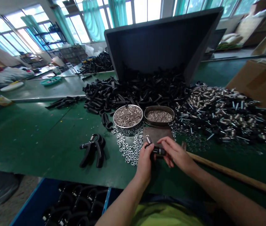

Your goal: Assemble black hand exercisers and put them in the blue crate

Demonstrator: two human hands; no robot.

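Note:
My left hand [144, 160] is closed around a black hand grip strengthener part [157, 150], with a metal coil spring [148, 139] sticking up beside its thumb. My right hand [174, 153] is at the part's right end, some fingers above it and others below. Beneath the hands lies a flat metal plate [155, 133]. Loose hex nuts [130, 152] are spread left of the plate. Farther left, an assembled black hand grip strengthener [94, 150] rests on the green table.
A round dish [128, 116] and an oval tin [159, 115] hold small metal pieces. Black handles [147, 89] spill from a tipped grey bin [163, 44]. Springs and bolts [217, 110] are heaped right. A wooden stick [231, 172] lies right; a blue crate [31, 204] sits below.

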